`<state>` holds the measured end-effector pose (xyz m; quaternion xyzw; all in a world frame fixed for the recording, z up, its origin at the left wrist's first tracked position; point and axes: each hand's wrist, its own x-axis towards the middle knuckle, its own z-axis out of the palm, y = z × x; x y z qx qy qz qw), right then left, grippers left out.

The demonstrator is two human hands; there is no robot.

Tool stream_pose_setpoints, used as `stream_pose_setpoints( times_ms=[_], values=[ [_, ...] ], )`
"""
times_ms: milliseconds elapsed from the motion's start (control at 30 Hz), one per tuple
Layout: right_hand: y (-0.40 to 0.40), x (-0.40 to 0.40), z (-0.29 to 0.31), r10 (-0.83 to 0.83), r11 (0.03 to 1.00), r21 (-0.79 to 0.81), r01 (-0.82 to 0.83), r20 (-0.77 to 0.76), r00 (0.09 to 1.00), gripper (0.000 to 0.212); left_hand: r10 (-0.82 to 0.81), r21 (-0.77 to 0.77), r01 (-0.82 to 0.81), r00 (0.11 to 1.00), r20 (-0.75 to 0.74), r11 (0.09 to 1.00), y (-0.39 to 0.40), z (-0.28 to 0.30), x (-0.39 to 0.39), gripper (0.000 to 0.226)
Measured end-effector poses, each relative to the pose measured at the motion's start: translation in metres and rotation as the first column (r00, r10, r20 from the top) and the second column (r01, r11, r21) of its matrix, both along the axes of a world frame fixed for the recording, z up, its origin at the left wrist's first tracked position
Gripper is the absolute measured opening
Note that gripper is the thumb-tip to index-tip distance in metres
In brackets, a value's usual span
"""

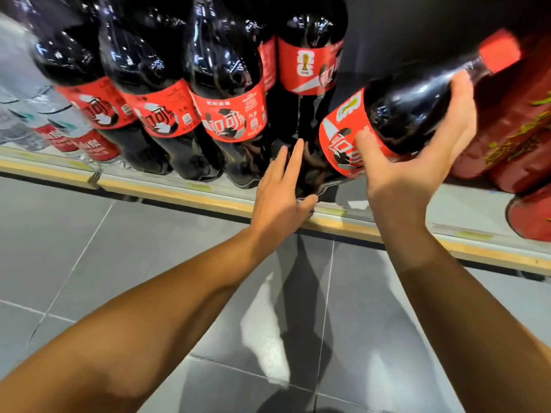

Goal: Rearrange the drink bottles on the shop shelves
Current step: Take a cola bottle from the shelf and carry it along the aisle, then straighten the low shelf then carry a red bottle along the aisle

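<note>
Tilted bottle [411, 114]: a big dark cola bottle with a red label and a red cap [499, 50]. Its long axis runs on a slant, cap pointing up and to the right, base pointing down and to the left. The base sits low at the front of the shelf, between the standing bottles and the red packs.
Right hand [423, 150]: holds the tilted bottle from below. The thumb lies across the red label and the fingers curl up round the dark upper body, near the neck.
Left hand [283, 189]: fingers straight and slightly spread, laid against the lower part of the tilted bottle near its base. The thumb reaches under the base at the shelf edge.
Shelf [185, 193]: a pale board with a yellow front strip, seen from above and running down to the right.
Standing bottles [229, 93]: three cola bottles of the same kind stand upright along the front, left of the hands, labels facing out.
Back bottle [310, 58]: one more upright cola bottle stands behind the gap, just left of the tilted bottle.
Water bottles [59, 129]: clear bottles with red labels at the far left of the shelf.
Red packs [507, 138]: red containers with yellow lettering at the right, just beside the tilted bottle; what kind I cannot tell.
Floor [119, 263]: grey tiles below the shelf.
</note>
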<state>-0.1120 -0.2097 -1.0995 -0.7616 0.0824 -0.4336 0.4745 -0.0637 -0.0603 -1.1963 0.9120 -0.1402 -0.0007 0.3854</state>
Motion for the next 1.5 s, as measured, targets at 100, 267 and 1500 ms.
stream_pose_setpoints(
  times_ms=[100,267,1500],
  values=[
    [0.011,0.014,0.010,0.112,0.992,-0.049,-0.114,-0.051,0.992,0.086,0.052,-0.032,-0.053,0.998,-0.021,0.998,0.006,-0.002,-0.012,0.104],
    [0.030,0.042,0.024,0.297,0.921,-0.192,-0.338,-0.215,0.930,0.088,0.154,-0.003,-0.155,0.979,-0.137,0.988,0.016,-0.002,-0.021,0.107],
    [-0.063,-0.292,0.478,-0.061,0.803,-0.302,-0.515,-0.900,0.433,0.092,-0.250,0.538,0.370,0.926,-0.283,0.758,0.005,0.580,-0.257,0.082]
  ],
)
